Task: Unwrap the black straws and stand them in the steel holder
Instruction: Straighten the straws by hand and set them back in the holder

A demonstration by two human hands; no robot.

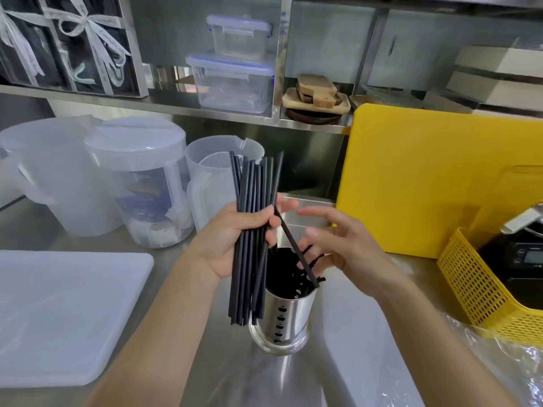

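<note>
A white board [58,312] lies near left on the steel counter [352,333], and clear wrap [499,356] near right. Between them stands the holder [282,324], with dark straws already inside. Just above it, the left hand [229,239] grips a bundle of straws [249,201], roughly upright. One loose straw [296,248] slants from that hand's fingertips down to the holder's rim. The right hand [346,245] hovers beside it with fingers loosely spread, gripping nothing; whether it touches the straw is unclear. Farther off are a yellow basket [470,289] to the right, jugs [135,177] to the left and a yellow board [411,177].
</note>
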